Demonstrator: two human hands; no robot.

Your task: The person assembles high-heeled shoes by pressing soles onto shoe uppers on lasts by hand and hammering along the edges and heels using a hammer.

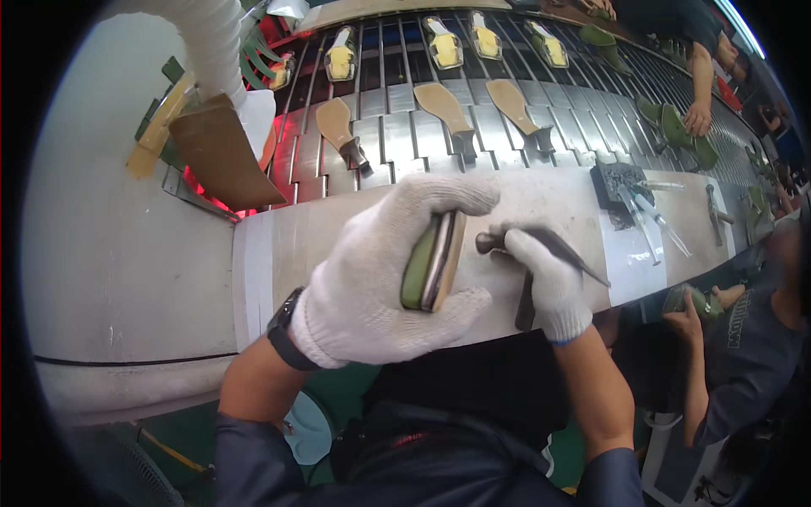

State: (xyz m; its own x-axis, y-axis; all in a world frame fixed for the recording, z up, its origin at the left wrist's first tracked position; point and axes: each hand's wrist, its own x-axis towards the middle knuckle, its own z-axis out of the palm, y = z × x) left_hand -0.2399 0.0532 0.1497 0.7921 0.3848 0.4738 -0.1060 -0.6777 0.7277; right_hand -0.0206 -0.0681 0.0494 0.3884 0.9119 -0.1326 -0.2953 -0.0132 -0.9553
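My left hand (359, 270), in a white knitted glove, is closed around a green shoe (418, 275). The shoe's toe or edge points toward me, with a pale band and a tan sole along its right side. To its right, my gloved right hand (553, 291) grips a hammer (564, 247). The hammer's round face is to the left and its thin pointed end to the right; the dark handle comes out below my fingers. Hammer and shoe are apart. Most of the shoe is hidden by my left palm and fingers.
Ahead, a metal roller conveyor (397, 122) carries three tan soles with heels (439, 110) and several yellow-bottomed shoes (443, 46). On the bench (541, 190) lie a dark block (621, 193), syringes (655, 221) and a second hammer (718, 215). Co-workers' hands (698, 118) hold green shoes at right.
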